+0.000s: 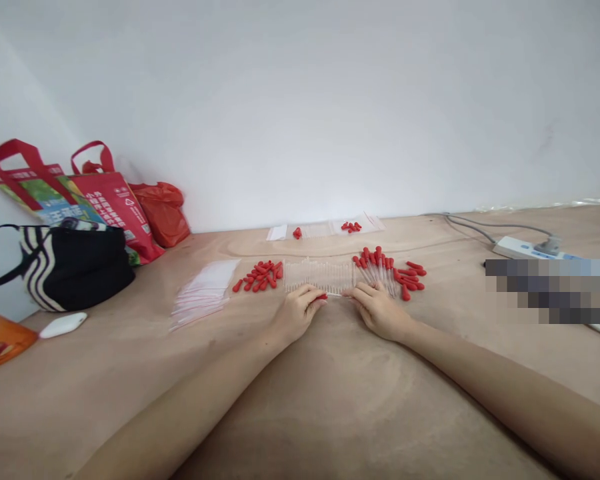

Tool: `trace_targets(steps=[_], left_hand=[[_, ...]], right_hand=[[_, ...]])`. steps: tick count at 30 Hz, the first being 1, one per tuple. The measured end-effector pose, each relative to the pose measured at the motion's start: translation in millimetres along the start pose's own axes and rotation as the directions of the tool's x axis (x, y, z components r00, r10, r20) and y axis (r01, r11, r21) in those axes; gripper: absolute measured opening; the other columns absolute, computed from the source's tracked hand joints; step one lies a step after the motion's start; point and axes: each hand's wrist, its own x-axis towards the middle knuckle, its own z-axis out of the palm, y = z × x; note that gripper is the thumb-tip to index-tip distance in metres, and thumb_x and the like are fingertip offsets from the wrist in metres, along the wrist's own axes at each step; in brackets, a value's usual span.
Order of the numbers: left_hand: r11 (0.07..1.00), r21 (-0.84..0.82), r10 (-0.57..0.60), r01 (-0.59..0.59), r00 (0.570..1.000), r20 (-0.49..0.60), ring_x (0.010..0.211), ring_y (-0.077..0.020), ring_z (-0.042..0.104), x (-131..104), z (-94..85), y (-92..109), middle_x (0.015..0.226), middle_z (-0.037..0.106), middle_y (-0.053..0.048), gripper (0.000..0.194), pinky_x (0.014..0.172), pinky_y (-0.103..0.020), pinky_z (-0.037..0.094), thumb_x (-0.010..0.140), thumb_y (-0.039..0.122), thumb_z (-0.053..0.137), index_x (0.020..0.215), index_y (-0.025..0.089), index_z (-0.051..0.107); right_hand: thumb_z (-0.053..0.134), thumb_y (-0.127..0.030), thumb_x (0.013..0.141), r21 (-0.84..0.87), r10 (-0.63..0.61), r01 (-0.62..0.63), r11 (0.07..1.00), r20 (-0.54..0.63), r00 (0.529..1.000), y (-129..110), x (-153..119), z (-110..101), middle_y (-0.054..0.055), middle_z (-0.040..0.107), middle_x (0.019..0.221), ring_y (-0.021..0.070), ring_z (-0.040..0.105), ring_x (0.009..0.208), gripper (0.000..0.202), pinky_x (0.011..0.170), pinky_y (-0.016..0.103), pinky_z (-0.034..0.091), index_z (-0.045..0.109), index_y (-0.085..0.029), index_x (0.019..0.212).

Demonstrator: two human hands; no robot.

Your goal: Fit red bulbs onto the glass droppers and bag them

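Observation:
My left hand [296,312] is closed on a red rubber dropper bulb [322,297], which shows at its fingertips. Pinched in my right hand [377,313] is a thin clear dropper tube [336,296], pointing left toward the bulb; whether the two touch I cannot tell. Just beyond both hands lies a row of clear tubes [320,275]. A heap of loose red bulbs [260,276] is to the left of the row. To the right, droppers with red bulbs fitted [379,261] lie bunched together, beside more loose red bulbs [409,277].
Flat clear zip bags [205,290] are fanned out at the left. Farther back lie small bags with red bulbs [351,227]. Shopping bags [120,207], a black striped bag [85,267] and a white case [63,325] stand left. A power strip [523,249] with cables lies right.

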Motion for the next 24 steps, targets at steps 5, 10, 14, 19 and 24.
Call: trace_targets(steps=[5,10,14,19,24], left_hand=[[1.0,0.008,-0.006,0.006,1.0,-0.016,0.077,-0.014,0.056,-0.2,-0.2,-0.8,0.084,0.06,-0.004,0.015,0.071,-0.026,0.046,0.084,0.021,0.046,0.089,0.016,0.059],[0.999,0.045,0.029,-0.028,0.999,-0.014,0.076,-0.0147,0.057,-1.1,-0.2,-1.9,0.083,0.062,-0.004,0.018,0.07,-0.027,0.045,0.085,0.023,0.044,0.089,0.017,0.06],[0.988,0.135,0.085,-0.079,0.995,-0.043,0.075,-0.0155,0.056,-2.5,-0.3,-2.5,0.08,0.064,-0.003,0.018,0.071,-0.03,0.041,0.085,0.027,0.045,0.088,0.019,0.061],[0.971,0.203,0.14,-0.128,0.989,-0.047,0.073,-0.0147,0.057,-2.8,-0.4,-1.7,0.077,0.065,-0.001,0.018,0.072,-0.031,0.036,0.085,0.027,0.046,0.083,0.019,0.062],[0.959,0.231,0.173,-0.164,0.985,-0.019,0.069,-0.0136,0.056,-1.8,-0.7,0.6,0.073,0.066,-0.001,0.019,0.073,-0.031,0.033,0.085,0.025,0.045,0.08,0.019,0.062]], right_hand=[[0.034,-0.015,0.085,-0.044,0.006,-0.008,0.999,-0.035,0.999,0.3,-0.2,-0.5,0.005,0.057,0.081,0.0149,0.049,0.071,0.023,0.071,0.03,0.029,0.053,-0.017,0.097],[0.035,-0.015,0.084,-0.047,-0.007,0.006,0.999,-0.021,1.0,2.0,0.1,0.3,0.004,0.058,0.081,0.0142,0.05,0.071,0.024,0.071,0.03,0.027,0.055,-0.018,0.097],[0.036,-0.014,0.083,-0.015,-0.021,0.021,1.0,-0.039,0.999,2.2,0.3,-0.3,0.003,0.058,0.077,0.013,0.05,0.069,0.026,0.071,0.03,0.025,0.057,-0.021,0.098],[0.037,-0.009,0.08,-0.033,-0.048,0.045,0.998,-0.104,0.993,2.9,0.3,-0.3,0.001,0.058,0.074,0.0113,0.048,0.065,0.03,0.072,0.031,0.023,0.06,-0.022,0.094],[0.04,-0.008,0.076,-0.094,-0.09,0.078,0.992,-0.126,0.988,3.5,0.7,-0.5,0.0,0.058,0.072,0.0102,0.045,0.061,0.028,0.072,0.031,0.022,0.061,-0.021,0.087]])
